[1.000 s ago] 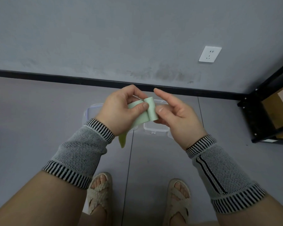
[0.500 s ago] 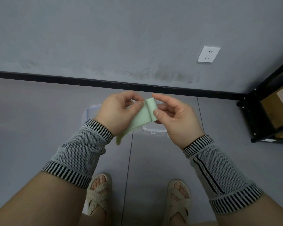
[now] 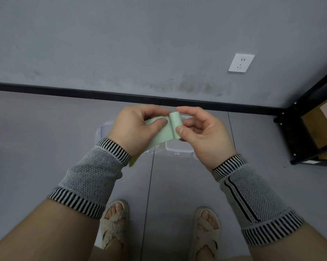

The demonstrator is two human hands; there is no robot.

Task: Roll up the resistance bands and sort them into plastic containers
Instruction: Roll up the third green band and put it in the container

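Observation:
A pale green resistance band (image 3: 163, 132) is held between both hands above the floor. Its right end is wound into a small roll, and its loose tail runs down and left past my left wrist. My left hand (image 3: 138, 129) pinches the flat part, thumb on top. My right hand (image 3: 200, 130) pinches the roll between thumb and fingers. Two clear plastic containers lie on the floor below, mostly hidden by my hands: one container (image 3: 103, 131) at the left, another container (image 3: 178, 147) at the right.
A black metal shelf (image 3: 298, 132) with a cardboard box (image 3: 322, 123) stands at the right. A grey wall with a black baseboard (image 3: 64, 91) and a white socket (image 3: 240, 62) lies ahead. My sandalled feet are on the grey tiled floor below.
The roll at the band's right end has turned and the loose tail has grown shorter. Both hands have stayed at about the same spot.

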